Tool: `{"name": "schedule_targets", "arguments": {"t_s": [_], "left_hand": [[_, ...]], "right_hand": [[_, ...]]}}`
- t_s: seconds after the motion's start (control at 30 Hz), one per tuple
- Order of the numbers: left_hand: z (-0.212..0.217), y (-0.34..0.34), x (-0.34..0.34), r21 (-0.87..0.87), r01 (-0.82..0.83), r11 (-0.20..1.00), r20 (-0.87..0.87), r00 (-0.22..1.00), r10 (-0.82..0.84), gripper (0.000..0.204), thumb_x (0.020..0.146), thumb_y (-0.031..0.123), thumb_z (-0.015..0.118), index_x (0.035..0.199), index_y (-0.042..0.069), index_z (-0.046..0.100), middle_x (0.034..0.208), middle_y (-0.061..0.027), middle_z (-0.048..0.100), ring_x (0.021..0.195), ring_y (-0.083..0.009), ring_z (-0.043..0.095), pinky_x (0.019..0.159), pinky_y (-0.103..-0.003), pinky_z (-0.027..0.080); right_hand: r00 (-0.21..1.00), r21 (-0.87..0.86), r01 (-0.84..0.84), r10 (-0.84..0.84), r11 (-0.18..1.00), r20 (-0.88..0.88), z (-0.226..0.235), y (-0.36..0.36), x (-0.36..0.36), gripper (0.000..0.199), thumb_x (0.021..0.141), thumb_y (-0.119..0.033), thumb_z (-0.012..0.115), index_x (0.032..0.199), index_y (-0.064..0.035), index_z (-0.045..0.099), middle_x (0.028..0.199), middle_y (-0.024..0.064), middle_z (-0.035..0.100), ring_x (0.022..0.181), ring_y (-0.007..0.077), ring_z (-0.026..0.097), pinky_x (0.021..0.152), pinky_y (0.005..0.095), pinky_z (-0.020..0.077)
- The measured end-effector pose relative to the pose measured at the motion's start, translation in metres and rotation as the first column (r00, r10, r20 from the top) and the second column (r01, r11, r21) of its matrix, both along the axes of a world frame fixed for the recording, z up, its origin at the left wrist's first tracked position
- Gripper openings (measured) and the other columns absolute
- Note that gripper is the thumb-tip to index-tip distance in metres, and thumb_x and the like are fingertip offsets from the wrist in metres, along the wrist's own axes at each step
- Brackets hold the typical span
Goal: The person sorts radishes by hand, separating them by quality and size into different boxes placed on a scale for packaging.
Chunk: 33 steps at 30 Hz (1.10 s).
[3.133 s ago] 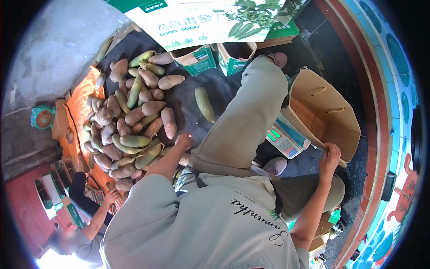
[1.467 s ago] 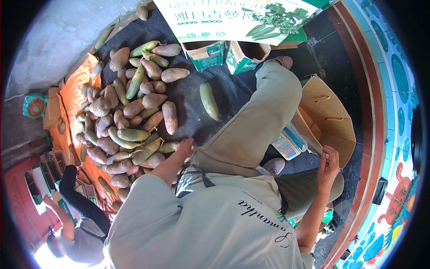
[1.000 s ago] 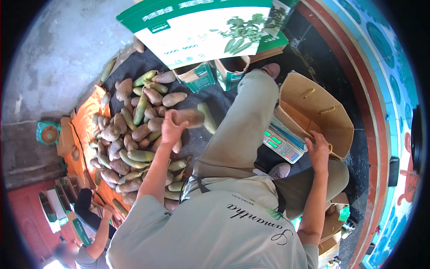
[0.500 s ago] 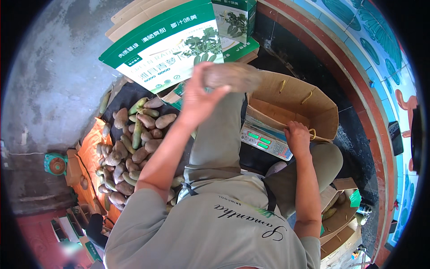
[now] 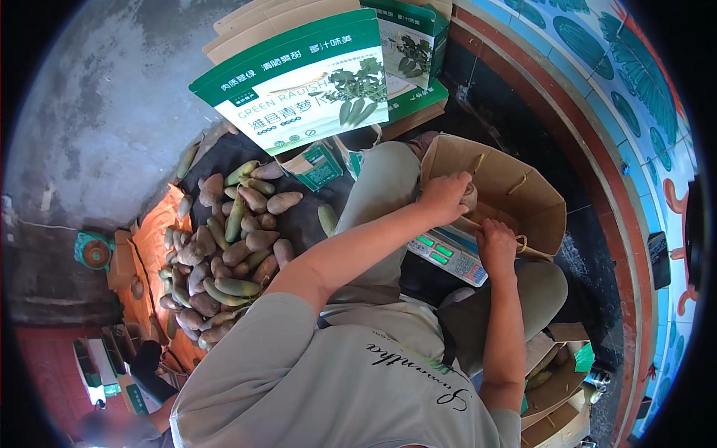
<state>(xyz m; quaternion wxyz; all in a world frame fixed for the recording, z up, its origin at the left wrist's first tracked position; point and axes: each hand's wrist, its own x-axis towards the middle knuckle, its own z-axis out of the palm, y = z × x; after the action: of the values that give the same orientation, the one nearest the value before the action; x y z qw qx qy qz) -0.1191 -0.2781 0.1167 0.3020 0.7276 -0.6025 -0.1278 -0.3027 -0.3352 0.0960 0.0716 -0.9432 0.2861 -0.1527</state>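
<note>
My left hand reaches over the near left rim of an open cardboard box. Its fingers are closed round a brown sweet potato, mostly hidden by the hand. On the near rim of the same box, my right hand grips the cardboard beside a yellow cord handle. The box rests on a digital scale with lit green displays, between my legs. Part of the box's inside is bare brown card.
Left of my legs lies a pile of sweet potatoes and green radishes. Green-and-white cartons stand ahead. A partly filled box is at my right, near a raised tiled edge. Another person's arm shows lower left.
My left hand has swung right and down with the sweet potato, from before the green-and-white carton to the open box. My right hand stays on the rim. My view has shifted slightly.
</note>
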Motion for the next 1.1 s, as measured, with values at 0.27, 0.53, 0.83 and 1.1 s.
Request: {"name": "schedule_targets", "arguments": {"t_s": [0.27, 0.53, 0.83, 1.1], "left_hand": [[-0.033, -0.009, -0.001, 0.073, -0.006, 0.997, -0.122, 0.992, 0.014, 0.027, 0.076, 0.017, 0.066, 0.097, 0.005, 0.055, 0.093, -0.0152, 0.062, 0.088, -0.0347, 0.061, 0.076, -0.044, 0.049], [-0.015, 0.013, -0.006, 0.101, 0.103, 0.990, -0.090, 0.992, -0.094, 0.019, 0.082, 0.020, 0.060, 0.094, 0.005, 0.060, 0.097, -0.0132, 0.064, 0.091, -0.0322, 0.061, 0.077, -0.043, 0.049], [0.060, 0.082, 0.035, -0.423, -0.066, 0.904, -0.170, 0.985, -0.008, 0.011, 0.081, 0.008, 0.061, 0.092, 0.005, 0.061, 0.105, -0.0096, 0.064, 0.095, -0.0283, 0.062, 0.082, -0.038, 0.049], [-0.007, 0.187, 0.134, -0.319, -0.559, 0.765, -0.213, 0.829, 0.517, 0.011, 0.084, 0.001, 0.058, 0.094, 0.004, 0.063, 0.093, -0.0082, 0.066, 0.080, -0.0184, 0.063, 0.069, -0.028, 0.050]], "right_hand": [[0.999, 0.017, -0.007, 0.007, 1.000, -0.046, 0.002, -0.001, 0.003, 0.019, 0.069, -0.013, 0.070, 0.081, -0.0076, 0.056, 0.079, 0.0080, 0.058, 0.078, 0.0276, 0.058, 0.068, 0.0401, 0.0451], [0.998, -0.002, 0.031, -0.031, 1.000, -0.063, 0.001, -0.001, 0.005, 0.020, 0.069, -0.014, 0.071, 0.080, -0.0073, 0.054, 0.079, 0.0087, 0.058, 0.078, 0.0282, 0.058, 0.068, 0.0409, 0.0450], [0.999, -0.070, 0.020, -0.023, 0.997, -0.031, 0.003, 0.002, 0.007, 0.020, 0.071, -0.015, 0.070, 0.080, -0.0070, 0.053, 0.078, 0.0093, 0.057, 0.076, 0.0293, 0.057, 0.066, 0.0416, 0.0446], [0.997, -0.077, 0.065, -0.068, 0.995, -0.035, -0.003, 0.002, 0.008, 0.019, 0.073, -0.014, 0.069, 0.081, -0.0062, 0.054, 0.078, 0.0101, 0.058, 0.075, 0.0298, 0.057, 0.066, 0.0415, 0.0445]]}}
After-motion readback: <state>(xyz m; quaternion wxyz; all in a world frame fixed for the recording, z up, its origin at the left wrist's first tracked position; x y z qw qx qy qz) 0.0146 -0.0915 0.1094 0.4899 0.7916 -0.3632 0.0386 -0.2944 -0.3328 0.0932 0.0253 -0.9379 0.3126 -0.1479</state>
